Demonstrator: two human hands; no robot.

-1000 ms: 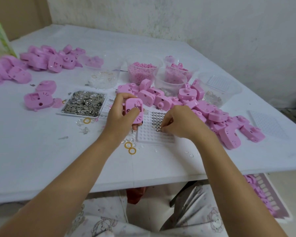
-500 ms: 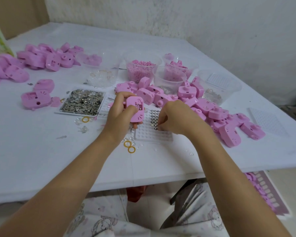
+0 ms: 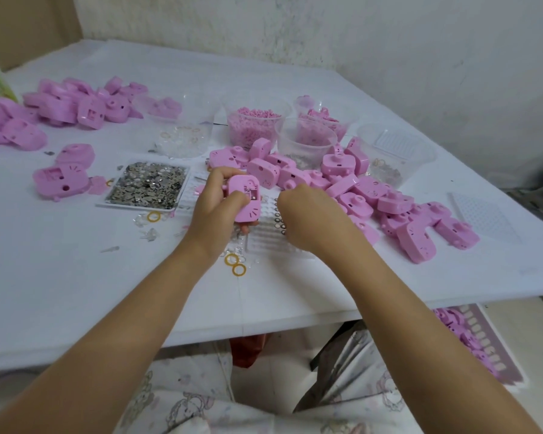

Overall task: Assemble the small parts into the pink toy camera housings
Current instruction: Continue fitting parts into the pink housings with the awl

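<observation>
Pink toy camera housing (image 3: 243,198) held up over the worktop (image 3: 76,292), inner side to the camera, while a small part is fetched.

The left hand (image 3: 212,211) grips it, fingers wrapped behind and thumb across its face. The right hand (image 3: 308,217) curls over the white grid tray (image 3: 270,242) just beside it (rings (image 3: 279,222) sit in some cells). Probably a ring is being picked; seating it in the housing will want a fine pinch. The right fingertips are hidden behind the knuckles, so I cannot tell whether they hold anything.
</observation>
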